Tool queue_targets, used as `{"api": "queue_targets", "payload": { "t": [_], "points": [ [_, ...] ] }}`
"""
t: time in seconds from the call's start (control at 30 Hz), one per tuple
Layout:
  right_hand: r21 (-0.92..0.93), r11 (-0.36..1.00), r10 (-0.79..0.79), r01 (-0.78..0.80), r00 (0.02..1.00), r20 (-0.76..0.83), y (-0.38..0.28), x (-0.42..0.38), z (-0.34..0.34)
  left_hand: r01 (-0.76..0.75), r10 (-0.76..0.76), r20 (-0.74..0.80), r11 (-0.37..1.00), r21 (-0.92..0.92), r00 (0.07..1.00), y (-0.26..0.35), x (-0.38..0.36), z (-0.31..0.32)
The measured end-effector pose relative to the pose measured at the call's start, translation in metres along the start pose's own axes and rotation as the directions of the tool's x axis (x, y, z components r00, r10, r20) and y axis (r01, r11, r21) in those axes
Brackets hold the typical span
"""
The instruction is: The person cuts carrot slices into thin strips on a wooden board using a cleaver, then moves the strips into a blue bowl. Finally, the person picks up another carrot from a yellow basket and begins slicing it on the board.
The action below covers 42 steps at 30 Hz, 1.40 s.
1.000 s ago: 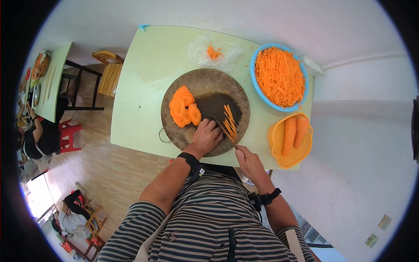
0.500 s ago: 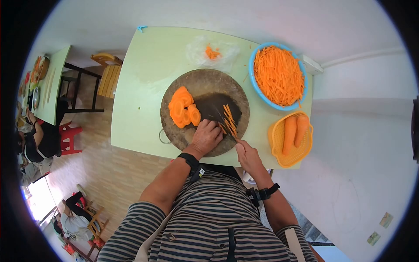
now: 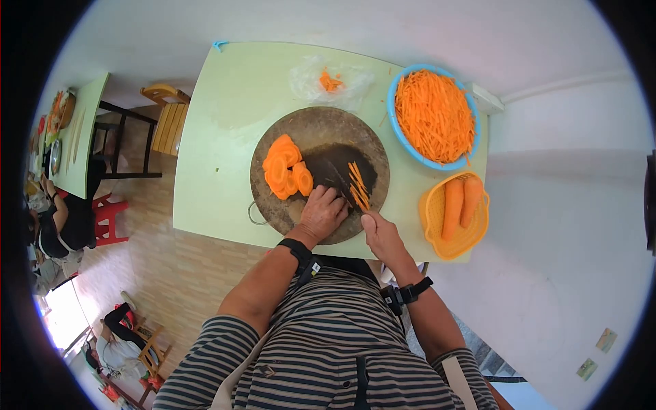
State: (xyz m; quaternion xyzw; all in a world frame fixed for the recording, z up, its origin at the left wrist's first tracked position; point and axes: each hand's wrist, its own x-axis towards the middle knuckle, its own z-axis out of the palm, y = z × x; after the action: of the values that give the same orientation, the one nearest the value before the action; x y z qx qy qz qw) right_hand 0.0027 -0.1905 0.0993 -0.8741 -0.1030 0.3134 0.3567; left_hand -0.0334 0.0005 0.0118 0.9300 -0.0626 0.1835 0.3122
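Note:
A round wooden chopping board (image 3: 280, 130) lies on the pale green table. My right hand (image 3: 383, 236) is closed on the handle of a kitchen knife (image 3: 337, 176), whose dark blade points away from me across the board. Just left of the blade, my left hand (image 3: 322, 214) presses down with curled fingers, apparently on carrot slices mostly hidden under them. Thin carrot strips (image 3: 358, 186) lie to the right of the blade. Overlapping carrot slices (image 3: 280, 167) are spread on the board's left side.
A blue basin (image 3: 397, 126) heaped with shredded carrot (image 3: 435, 116) stands at the back right. Nearer is a yellow basket (image 3: 432, 215) with two whole carrots (image 3: 453, 208). A plastic bag (image 3: 305, 78) with carrot bits lies behind the board. Other people sit far left.
My right hand and the knife have shifted slightly left and away from me, with the blade now closer to my left fingers. My left hand has stayed nearly in place.

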Motion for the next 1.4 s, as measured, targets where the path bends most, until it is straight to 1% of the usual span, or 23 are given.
{"api": "queue_targets", "payload": {
  "t": [0.03, 0.07, 0.13, 0.17, 0.23, 0.37, 0.43, 0.57, 0.63, 0.73, 0.97, 1.03, 1.07, 1.13, 1.2, 1.27, 1.4],
  "points": [
    [0.087, 0.996, 0.031, -0.031, 1.0, 0.003, 0.0, 0.003, 0.0, -0.012, 0.011, -0.038, 1.0, -0.027, 0.999, 0.001, 0.002, 0.001],
    [0.089, 0.996, 0.025, -0.026, 1.0, 0.005, -0.001, 0.002, -0.002, -0.022, 0.018, -0.076, 0.998, -0.051, 0.997, 0.0, 0.003, 0.0],
    [0.124, 0.985, 0.114, -0.12, 0.992, 0.049, -0.008, -0.005, -0.011, -0.011, 0.007, -0.086, 0.999, -0.042, 0.996, 0.0, 0.003, -0.001],
    [0.12, 0.985, 0.12, -0.125, 0.992, 0.049, -0.005, -0.009, -0.012, -0.005, 0.001, -0.096, 0.999, -0.04, 0.995, 0.002, 0.003, 0.001],
    [0.052, 0.997, 0.046, -0.049, 0.997, 0.056, 0.002, -0.018, -0.012, -0.005, 0.002, -0.084, 0.999, -0.037, 0.997, 0.002, 0.003, 0.002],
    [0.048, 0.997, 0.051, -0.055, 0.996, 0.072, 0.007, -0.028, -0.011, -0.009, 0.008, -0.031, 1.0, -0.023, 0.999, -0.001, 0.001, -0.001],
    [0.019, 1.0, 0.021, -0.022, 0.998, 0.061, 0.007, -0.031, -0.012, -0.008, 0.007, -0.028, 1.0, -0.017, 1.0, -0.001, 0.001, -0.001],
    [0.038, 0.998, 0.044, -0.047, 0.996, 0.076, 0.002, -0.032, -0.015, -0.016, 0.016, -0.039, 1.0, -0.016, 0.999, -0.001, 0.002, -0.001],
    [0.0, 0.997, 0.075, -0.075, 0.994, 0.081, -0.001, -0.027, -0.014, -0.018, 0.017, -0.037, 1.0, -0.015, 0.999, 0.0, 0.003, -0.003],
    [-0.028, 0.998, 0.053, -0.051, 0.997, 0.059, -0.005, -0.013, -0.006, -0.016, 0.015, -0.042, 1.0, -0.023, 0.999, 0.0, 0.002, -0.001],
    [0.061, 0.998, 0.019, -0.022, 0.999, 0.039, -0.001, -0.006, -0.005, -0.004, -0.001, -0.079, 0.998, -0.057, 0.997, 0.0, 0.0, 0.0],
    [0.088, 0.993, 0.074, -0.079, 0.996, 0.058, 0.003, -0.004, -0.003, -0.002, -0.002, -0.075, 0.998, -0.059, 0.997, 0.0, 0.0, 0.0],
    [0.087, 0.993, 0.074, -0.079, 0.996, 0.058, 0.005, -0.005, -0.003, -0.001, -0.003, -0.07, 0.998, -0.061, 0.998, 0.0, 0.001, 0.0],
    [0.171, 0.974, 0.143, -0.147, 0.989, 0.036, 0.003, -0.009, -0.005, -0.01, 0.004, -0.084, 0.997, -0.072, 0.996, 0.0, 0.002, -0.001],
    [0.152, 0.977, 0.145, -0.15, 0.988, 0.047, 0.001, -0.013, -0.01, -0.014, 0.005, -0.098, 0.996, -0.084, 0.995, 0.0, 0.002, -0.002],
    [0.133, 0.979, 0.151, -0.157, 0.987, 0.051, 0.0, -0.018, -0.013, -0.006, 0.001, -0.077, 0.998, -0.059, 0.997, 0.001, 0.003, -0.001],
    [0.11, 0.987, 0.115, -0.119, 0.992, 0.044, 0.003, -0.025, -0.012, -0.004, 0.001, -0.063, 0.999, -0.054, 0.998, -0.001, 0.001, 0.0]
  ]
}}
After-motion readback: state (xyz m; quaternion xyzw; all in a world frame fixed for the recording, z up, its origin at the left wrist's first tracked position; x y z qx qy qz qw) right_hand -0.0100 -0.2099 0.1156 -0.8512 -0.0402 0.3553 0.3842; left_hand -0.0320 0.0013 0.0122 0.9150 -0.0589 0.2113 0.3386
